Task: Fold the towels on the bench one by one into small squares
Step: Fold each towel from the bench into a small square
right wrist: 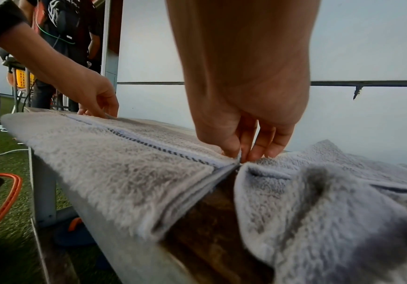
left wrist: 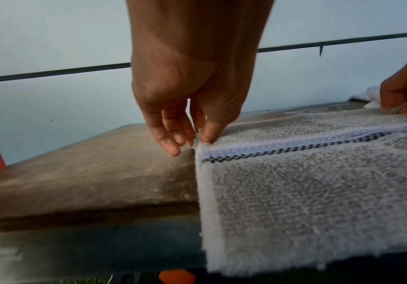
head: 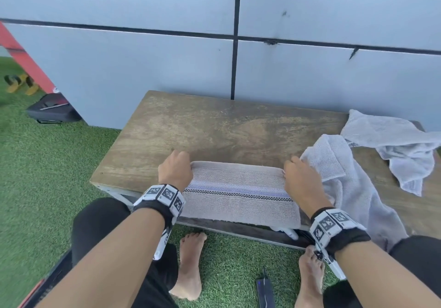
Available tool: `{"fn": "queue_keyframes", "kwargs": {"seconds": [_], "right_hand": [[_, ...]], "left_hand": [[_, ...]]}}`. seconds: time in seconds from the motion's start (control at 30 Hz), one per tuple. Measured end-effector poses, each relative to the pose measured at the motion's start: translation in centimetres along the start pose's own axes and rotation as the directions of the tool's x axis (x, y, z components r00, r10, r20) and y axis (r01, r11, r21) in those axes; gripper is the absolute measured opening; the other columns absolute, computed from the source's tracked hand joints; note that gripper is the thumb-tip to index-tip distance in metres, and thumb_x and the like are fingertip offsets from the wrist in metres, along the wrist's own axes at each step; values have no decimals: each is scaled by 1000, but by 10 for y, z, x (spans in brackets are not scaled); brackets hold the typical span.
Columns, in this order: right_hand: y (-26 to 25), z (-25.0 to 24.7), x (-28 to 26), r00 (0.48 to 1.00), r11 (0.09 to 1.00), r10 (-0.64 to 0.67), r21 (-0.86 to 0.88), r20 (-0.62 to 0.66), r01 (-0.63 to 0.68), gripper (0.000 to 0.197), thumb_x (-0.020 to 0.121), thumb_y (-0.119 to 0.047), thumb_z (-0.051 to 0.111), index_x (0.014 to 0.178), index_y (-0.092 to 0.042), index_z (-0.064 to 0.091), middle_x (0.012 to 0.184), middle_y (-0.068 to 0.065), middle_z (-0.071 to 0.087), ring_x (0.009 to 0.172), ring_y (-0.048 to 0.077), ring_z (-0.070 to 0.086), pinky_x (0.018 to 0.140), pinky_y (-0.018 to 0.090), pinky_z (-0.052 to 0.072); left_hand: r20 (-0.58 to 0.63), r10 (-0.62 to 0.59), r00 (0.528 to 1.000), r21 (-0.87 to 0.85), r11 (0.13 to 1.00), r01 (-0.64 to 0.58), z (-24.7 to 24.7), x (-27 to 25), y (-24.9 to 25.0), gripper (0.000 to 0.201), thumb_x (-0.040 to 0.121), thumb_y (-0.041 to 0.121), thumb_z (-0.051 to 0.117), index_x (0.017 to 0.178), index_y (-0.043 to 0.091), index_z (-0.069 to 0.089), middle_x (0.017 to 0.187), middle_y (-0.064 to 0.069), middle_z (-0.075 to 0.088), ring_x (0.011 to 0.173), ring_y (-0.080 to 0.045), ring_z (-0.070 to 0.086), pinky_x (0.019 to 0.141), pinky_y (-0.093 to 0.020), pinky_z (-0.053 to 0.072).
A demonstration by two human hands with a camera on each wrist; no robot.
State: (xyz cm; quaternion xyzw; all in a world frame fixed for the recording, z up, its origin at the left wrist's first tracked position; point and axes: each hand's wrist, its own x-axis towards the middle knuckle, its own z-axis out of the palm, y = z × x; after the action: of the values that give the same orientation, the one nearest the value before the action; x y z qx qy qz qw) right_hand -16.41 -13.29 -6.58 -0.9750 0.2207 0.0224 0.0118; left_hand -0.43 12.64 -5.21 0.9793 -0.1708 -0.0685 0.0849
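Note:
A pale beige towel (head: 238, 197) (left wrist: 319, 182) (right wrist: 115, 165) with a blue and black checked stripe lies folded at the near edge of the wooden bench (head: 214, 131), its front hanging over the edge. My left hand (head: 176, 168) (left wrist: 192, 138) pinches the towel's left edge between thumb and fingers. At the towel's right edge, my right hand (head: 296, 176) (right wrist: 241, 155) pinches the layers together. A crumpled grey towel (head: 346, 178) (right wrist: 331, 201) lies right beside the right hand. Another white towel (head: 393, 145) lies bunched at the bench's far right.
A grey panelled wall (head: 167, 57) stands behind the bench. Green artificial turf (head: 43, 159) surrounds it, with my bare feet (head: 191, 264) under the front edge. A dark device (head: 265, 291) lies on the turf, a black case (head: 52, 112) at the left. The bench's left half is bare wood.

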Motion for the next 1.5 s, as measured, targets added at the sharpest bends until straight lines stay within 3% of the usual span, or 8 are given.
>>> {"fn": "queue_keyframes", "kwargs": {"seconds": [0.17,0.43,0.67,0.87,1.0,1.1,1.4,1.5], "right_hand": [[3,-2,-10,1000,997,-2,82,5,2,8,94,-14,53,100,-13,59,104,4,59,104,26,53,87,39,45],[4,-36,0,997,939,69,337,28,-75,18,92,-6,53,78,-17,55,79,0,60,72,20,56,58,32,43],[9,-110,38,965,907,14,410,-262,98,25,89,-3,62,112,-4,71,112,18,68,108,35,63,96,37,47],[23,-121,34,864,855,7,451,-503,255,16,88,-1,63,101,-5,71,100,15,62,85,31,60,86,38,48],[33,-74,10,979,885,-156,421,-134,199,20,83,1,70,94,-16,70,95,4,59,87,24,58,79,30,41],[34,-38,-8,966,917,-141,395,217,45,20,87,-7,67,98,-22,63,100,-2,63,94,20,61,81,31,48],[13,-7,-7,970,950,121,260,210,-175,42,96,-35,55,63,-10,50,64,8,55,64,24,57,55,32,39],[13,-8,-6,965,942,136,272,226,-197,39,94,-26,58,60,-12,45,59,5,50,57,22,52,51,30,36]], "left_hand": [[-14,-13,1000,-51,999,12,8,-15,-12,17,96,21,58,85,9,62,93,-4,58,75,-23,55,66,-38,46],[99,62,993,-123,991,-49,-31,-17,-25,19,88,24,67,82,7,69,80,-5,70,67,-22,66,61,-34,57],[-207,184,961,-292,926,-240,-105,11,-17,18,88,10,62,101,7,73,97,-5,71,83,-24,64,68,-26,46],[-417,240,877,-342,852,-396,-113,13,-33,17,83,11,70,99,17,71,98,2,63,83,-15,53,79,-26,44],[-102,257,961,-340,899,-276,-64,-11,-48,16,82,11,74,93,21,68,102,1,59,76,-16,58,64,-22,47],[175,188,966,-331,936,-122,-23,-28,-53,25,82,15,76,100,23,61,102,-1,63,74,-11,62,62,-19,49],[109,-113,988,-171,976,131,3,-36,-30,42,88,47,64,89,5,66,90,-17,69,69,-29,66,74,-45,58],[95,-129,987,-210,967,147,2,-35,-31,35,89,37,65,65,13,56,55,-6,53,50,-21,55,52,-30,49]]}}
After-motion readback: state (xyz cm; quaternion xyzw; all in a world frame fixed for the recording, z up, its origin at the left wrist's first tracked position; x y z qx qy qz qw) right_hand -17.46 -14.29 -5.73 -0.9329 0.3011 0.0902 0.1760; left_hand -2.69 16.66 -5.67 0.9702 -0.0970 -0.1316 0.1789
